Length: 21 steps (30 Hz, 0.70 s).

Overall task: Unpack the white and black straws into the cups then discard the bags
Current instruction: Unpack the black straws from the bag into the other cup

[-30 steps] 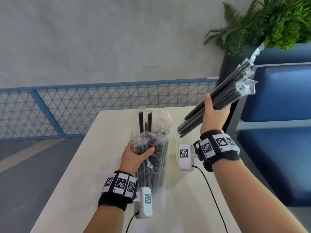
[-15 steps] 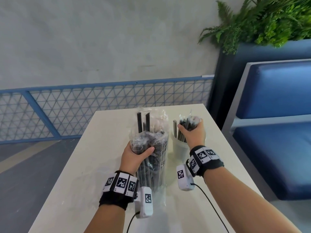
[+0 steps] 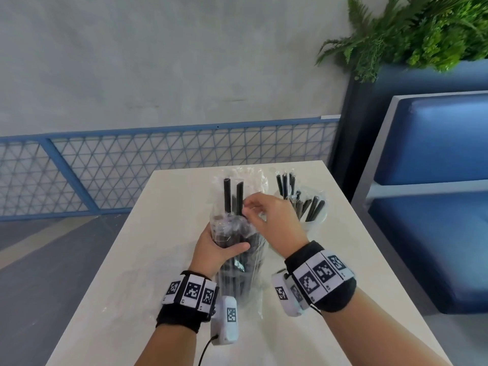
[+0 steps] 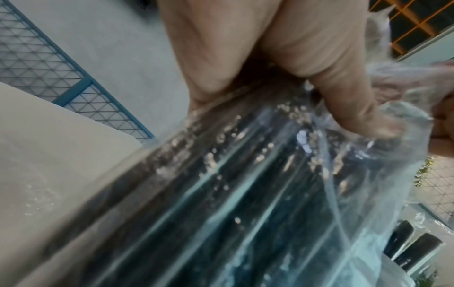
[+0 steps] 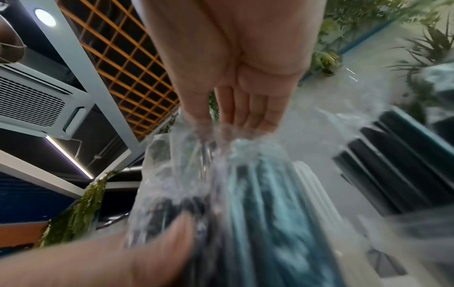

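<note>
A clear plastic bag of black straws [image 3: 239,282] stands upright on the white table [image 3: 126,291]. My left hand [image 3: 224,247] grips it round the middle, thumb across the front [image 4: 356,108]. Two black straws [image 3: 233,196] stick up higher than the rest inside the bag. My right hand [image 3: 249,210] pinches the crumpled plastic near the bag's top, and the fingers [image 5: 211,124] show closing on the film. To the right stands a clear cup [image 3: 317,224] holding a loose bunch of black straws [image 3: 310,207]. No white straws are in view.
The table's right edge [image 3: 375,260] runs beside a blue bench seat [image 3: 433,228]. A blue mesh fence [image 3: 158,165] stands behind the table, with a planter of green ferns [image 3: 422,33] at the back right. Cables trail from both wrist cameras.
My right hand lowered its bundle of black straws into the cup, let go and moved left to the top of the bag. The left hand kept its grip on the bag.
</note>
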Motion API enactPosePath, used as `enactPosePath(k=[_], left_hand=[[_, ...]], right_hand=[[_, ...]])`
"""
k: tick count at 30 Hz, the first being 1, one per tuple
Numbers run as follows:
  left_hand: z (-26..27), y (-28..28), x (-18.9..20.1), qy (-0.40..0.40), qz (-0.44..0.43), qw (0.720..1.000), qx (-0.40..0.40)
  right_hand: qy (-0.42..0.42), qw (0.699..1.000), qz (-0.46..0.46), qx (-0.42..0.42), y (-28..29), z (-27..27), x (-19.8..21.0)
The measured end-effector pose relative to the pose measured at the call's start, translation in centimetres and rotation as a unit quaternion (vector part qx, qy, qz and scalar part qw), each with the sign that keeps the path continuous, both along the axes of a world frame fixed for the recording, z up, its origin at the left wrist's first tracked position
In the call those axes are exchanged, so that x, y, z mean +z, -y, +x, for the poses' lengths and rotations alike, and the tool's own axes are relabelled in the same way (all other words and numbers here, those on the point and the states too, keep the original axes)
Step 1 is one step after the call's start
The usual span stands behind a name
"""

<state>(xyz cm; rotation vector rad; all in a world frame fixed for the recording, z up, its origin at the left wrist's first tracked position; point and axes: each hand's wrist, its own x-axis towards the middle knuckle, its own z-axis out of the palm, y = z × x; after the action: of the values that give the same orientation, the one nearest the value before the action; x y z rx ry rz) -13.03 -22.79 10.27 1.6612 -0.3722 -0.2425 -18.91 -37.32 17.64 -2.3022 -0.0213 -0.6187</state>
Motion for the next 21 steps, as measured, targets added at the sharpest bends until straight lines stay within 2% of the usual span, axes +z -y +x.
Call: enactPosePath(k=[3,5,11,15,21], left_hand=[[-0.1,-0.4,-0.3,-0.004,0.019,0.999,-0.037],[-0.3,-0.6,-0.3,-0.014,0.012,0.998,-0.055],[-0.8,-1.2,0.3,-0.028,-0.019,0.995,-0.092],[-0.8,-1.6,0.3,-0.018,-0.007,0.993,-0.113],[-0.5,-1.9,0.1,-0.034,-0.023,0.992,-0.123]], right_hand=[[-0.133,0.987,-0.093,0.013,-0.4,0.4,1.0],[-0.17,0.977,-0.124,0.029,-0.6,0.6,1.1],[-0.212,0.959,-0.168,0.089,-1.2,0.6,1.7],[-0.214,0.953,-0.199,0.079,-1.8,1.0,1.2],[-0.213,0.959,-0.146,0.118,-1.7,1.0,0.3]])
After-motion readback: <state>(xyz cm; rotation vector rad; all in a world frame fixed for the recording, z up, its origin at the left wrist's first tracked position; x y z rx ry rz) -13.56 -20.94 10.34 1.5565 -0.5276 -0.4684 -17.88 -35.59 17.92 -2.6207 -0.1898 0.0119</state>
